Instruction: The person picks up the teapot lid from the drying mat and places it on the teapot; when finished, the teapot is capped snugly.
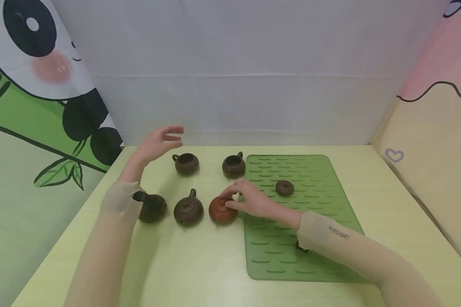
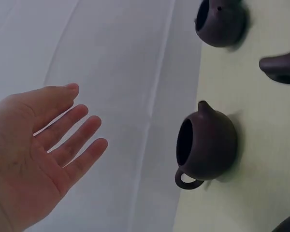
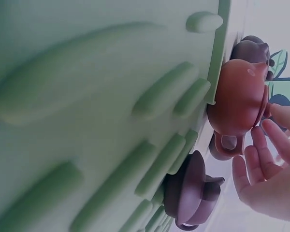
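My right hand (image 1: 253, 200) is at the reddish-brown teapot (image 1: 222, 213), thumb and fingers pinching the knob of its lid. The lid sits on the pot, as the right wrist view shows with the teapot (image 3: 237, 96) beside the fingers. My left hand (image 1: 157, 143) is raised near the back left of the table, holding nothing. Its fingers are spread in the left wrist view, apart from the lidless dark teapot (image 2: 212, 145). A dark lidded teapot (image 1: 188, 212) stands left of the red one, and another dark teapot (image 1: 153, 209) is partly behind my left sleeve.
A second lidless dark teapot (image 1: 233, 167) stands at the back, close to the green ridged mat (image 1: 265, 266). On the mat lies a dark lid (image 1: 284, 188). A small black item (image 1: 301, 246) shows under my right sleeve. A pale wall (image 1: 230, 106) rises behind the table.
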